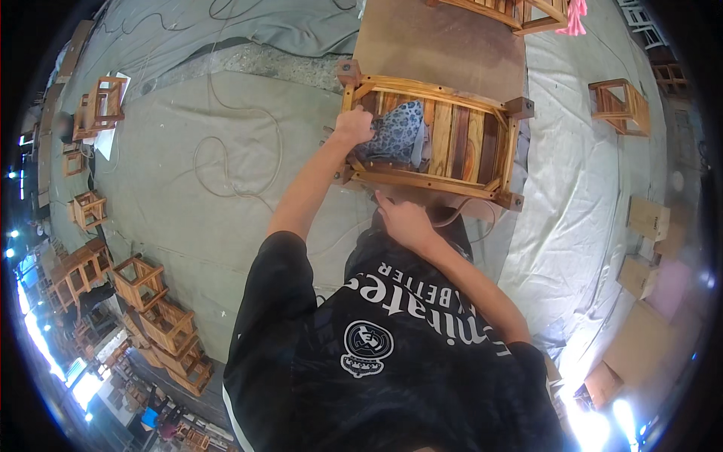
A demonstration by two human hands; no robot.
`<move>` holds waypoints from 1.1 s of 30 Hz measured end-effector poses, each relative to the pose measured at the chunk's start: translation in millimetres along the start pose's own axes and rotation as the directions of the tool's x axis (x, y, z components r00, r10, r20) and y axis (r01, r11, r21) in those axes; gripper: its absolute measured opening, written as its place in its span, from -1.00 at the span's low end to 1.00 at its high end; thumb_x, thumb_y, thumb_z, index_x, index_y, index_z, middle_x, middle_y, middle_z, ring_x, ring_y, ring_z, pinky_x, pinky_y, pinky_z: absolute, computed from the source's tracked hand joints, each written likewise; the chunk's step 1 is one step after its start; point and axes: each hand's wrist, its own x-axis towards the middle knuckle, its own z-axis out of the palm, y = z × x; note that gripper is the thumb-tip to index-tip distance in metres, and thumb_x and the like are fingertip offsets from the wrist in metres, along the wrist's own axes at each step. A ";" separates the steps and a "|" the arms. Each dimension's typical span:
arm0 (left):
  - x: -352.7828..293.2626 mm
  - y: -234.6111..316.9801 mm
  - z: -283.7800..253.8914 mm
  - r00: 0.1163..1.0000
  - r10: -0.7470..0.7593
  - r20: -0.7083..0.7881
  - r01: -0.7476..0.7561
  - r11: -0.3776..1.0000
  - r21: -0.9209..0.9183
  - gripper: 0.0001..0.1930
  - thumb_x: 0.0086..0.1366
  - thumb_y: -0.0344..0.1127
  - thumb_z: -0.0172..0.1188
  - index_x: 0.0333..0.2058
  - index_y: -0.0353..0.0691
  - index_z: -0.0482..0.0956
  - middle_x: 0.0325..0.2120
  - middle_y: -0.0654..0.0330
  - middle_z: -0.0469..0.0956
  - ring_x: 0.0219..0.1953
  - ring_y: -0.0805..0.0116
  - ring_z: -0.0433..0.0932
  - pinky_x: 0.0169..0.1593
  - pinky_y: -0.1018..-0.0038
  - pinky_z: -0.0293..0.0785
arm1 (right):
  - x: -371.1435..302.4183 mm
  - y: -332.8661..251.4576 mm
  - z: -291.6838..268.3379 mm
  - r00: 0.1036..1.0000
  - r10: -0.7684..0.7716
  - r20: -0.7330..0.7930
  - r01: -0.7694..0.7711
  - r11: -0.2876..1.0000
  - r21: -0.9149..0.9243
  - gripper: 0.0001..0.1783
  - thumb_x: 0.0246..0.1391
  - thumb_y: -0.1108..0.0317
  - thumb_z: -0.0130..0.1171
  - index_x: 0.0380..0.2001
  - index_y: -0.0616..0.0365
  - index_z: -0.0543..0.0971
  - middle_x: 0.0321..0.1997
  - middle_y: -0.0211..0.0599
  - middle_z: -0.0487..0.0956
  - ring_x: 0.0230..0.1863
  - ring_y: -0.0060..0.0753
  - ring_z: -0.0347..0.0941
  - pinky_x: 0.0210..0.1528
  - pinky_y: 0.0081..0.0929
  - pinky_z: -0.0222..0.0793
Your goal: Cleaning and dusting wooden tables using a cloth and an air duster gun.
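An upturned wooden stool or small bench lies in front of me, its slatted underside facing up and thick square legs at the corners. A blue-grey leopard-print cloth is bunched inside the left part of its frame. My left hand is closed at the left end rail, touching the cloth's side; whether it grips rail or cloth is hidden. Just below the near rail is my right hand, its index finger stretched toward the near-left leg and the other fingers curled under. What they hold, if anything, does not show.
Under the stool is a brown board, with another wooden piece on its far end. A thin hose curls over the grey floor sheet at left. Wooden stools are grouped at lower left; one stool stands right, above cardboard boxes.
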 end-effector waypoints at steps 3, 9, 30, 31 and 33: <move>-18.4 9.3 -10.8 0.989 -0.145 -0.030 0.136 0.970 -0.203 -0.67 0.16 -0.09 0.24 -0.25 -0.23 0.64 -0.23 -0.01 0.60 -0.17 0.08 0.61 -0.09 0.21 0.53 | -3.5 1.5 5.7 1.000 -0.004 0.008 0.004 0.998 -0.067 -0.42 0.02 0.40 0.01 0.20 0.05 0.38 -0.50 0.09 0.56 -0.43 0.16 0.55 -0.34 -0.02 0.49; -141.2 -10.7 -45.2 0.390 -0.701 -0.597 0.027 0.657 -0.754 -0.71 0.27 -0.16 0.18 -0.33 -0.32 0.60 -0.46 0.01 0.61 -0.40 0.18 0.57 -0.26 0.34 0.46 | -8.8 13.3 34.6 0.995 -0.073 -0.072 0.075 0.997 0.017 -0.36 -0.03 0.47 -0.01 0.22 0.02 0.35 -0.48 0.13 0.56 -0.44 0.19 0.55 -0.33 -0.01 0.49; -305.4 114.3 88.2 0.394 -0.909 0.138 -0.360 -0.291 -0.886 -0.80 0.28 -0.22 0.18 -0.19 -0.16 0.55 -0.35 0.36 0.52 -0.24 0.45 0.46 -0.09 0.46 0.38 | -56.1 25.1 66.6 0.978 -0.145 -0.149 0.173 0.964 0.201 -0.60 0.18 0.30 -0.02 0.08 0.13 0.47 -0.45 0.29 0.53 -0.37 0.28 0.50 -0.25 0.02 0.43; -284.2 105.6 113.6 0.493 -0.865 0.096 -0.302 -0.274 -0.913 -0.78 0.29 -0.25 0.20 -0.14 -0.19 0.55 -0.31 0.36 0.51 -0.20 0.51 0.43 -0.06 0.50 0.34 | -70.0 20.2 55.8 0.976 -0.190 -0.106 0.211 0.943 0.255 -0.60 0.18 0.30 0.00 0.08 0.10 0.48 -0.41 0.26 0.54 -0.35 0.28 0.50 -0.24 0.00 0.43; -230.8 102.5 138.2 0.581 -0.803 0.132 -0.205 -0.302 -0.931 -0.66 0.30 -0.27 0.21 -0.02 -0.34 0.52 -0.17 0.23 0.55 -0.10 0.44 0.45 0.00 0.50 0.33 | -90.3 23.4 35.5 0.972 -0.223 -0.076 0.236 0.923 0.304 -0.61 0.17 0.30 0.02 0.07 0.08 0.49 -0.37 0.24 0.55 -0.33 0.27 0.50 -0.23 -0.02 0.42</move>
